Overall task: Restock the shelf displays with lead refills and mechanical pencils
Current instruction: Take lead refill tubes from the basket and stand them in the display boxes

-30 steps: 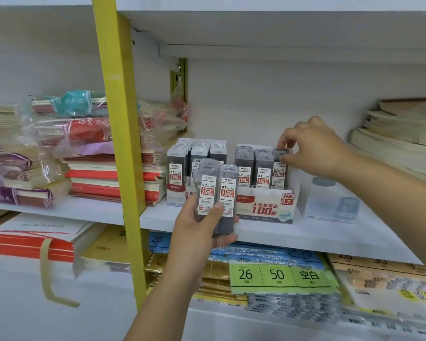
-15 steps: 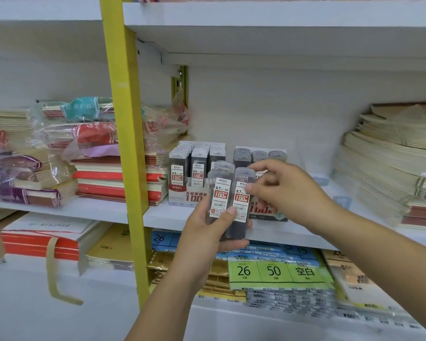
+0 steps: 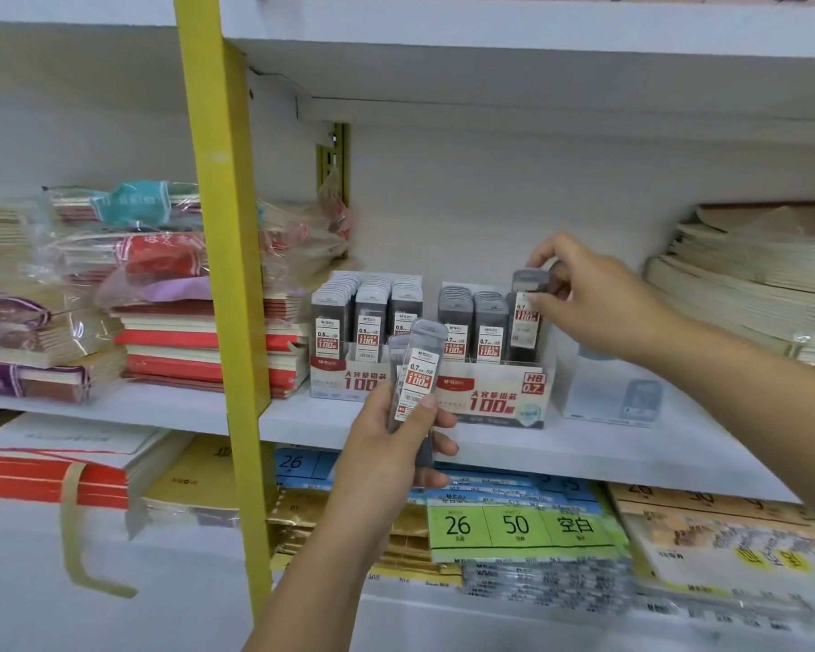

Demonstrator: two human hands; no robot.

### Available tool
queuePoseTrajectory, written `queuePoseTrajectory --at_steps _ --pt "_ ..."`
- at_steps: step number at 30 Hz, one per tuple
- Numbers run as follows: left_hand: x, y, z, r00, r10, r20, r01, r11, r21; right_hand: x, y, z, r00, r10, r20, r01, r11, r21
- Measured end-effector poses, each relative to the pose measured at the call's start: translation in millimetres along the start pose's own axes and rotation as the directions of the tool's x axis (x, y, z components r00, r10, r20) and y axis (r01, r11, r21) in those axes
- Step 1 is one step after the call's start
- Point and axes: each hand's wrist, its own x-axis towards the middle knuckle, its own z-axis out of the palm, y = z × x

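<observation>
Lead refills (image 3: 417, 369) in slim clear cases stand upright in the left hand (image 3: 396, 444), nearest the camera, with thumb and fingers wrapped round their lower ends. One 0.7 label faces out, and a second case shows behind it. This hand and its cases cover the gap between the two display boxes and part of their fronts. Below lie flat packs with green labels (image 3: 514, 524).

Farther in, on the white shelf (image 3: 584, 449), the 0.5 box (image 3: 330, 388) sits just left of the 0.7 box (image 3: 495, 402), both filled with rows of upright cases. The right hand (image 3: 598, 303) pinches one refill case (image 3: 525, 317) by its top, its lower end down in the rightmost row of the 0.7 box. A clear box (image 3: 612, 392) sits just beside.

A yellow post (image 3: 227, 275) crosses in front of the notebook stacks (image 3: 198, 341) at left. Paper-coloured books (image 3: 749, 275) are piled far right.

Half a second ago the right hand was at the left hand's cases; it has since carried one across.
</observation>
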Motion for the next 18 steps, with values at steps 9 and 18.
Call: queuePoseTrajectory --at_steps 9,18 --pt "0 5 -4 1.000 0.015 -0.022 -0.015 1.000 0.005 11 9 14 0.999 0.005 -0.036 -0.013 0.973 -0.231" --pt "-3 8 0 0.997 0.029 0.065 -0.033 0.998 0.059 -31 -49 13 0.997 0.003 0.078 -0.037 0.900 0.434"
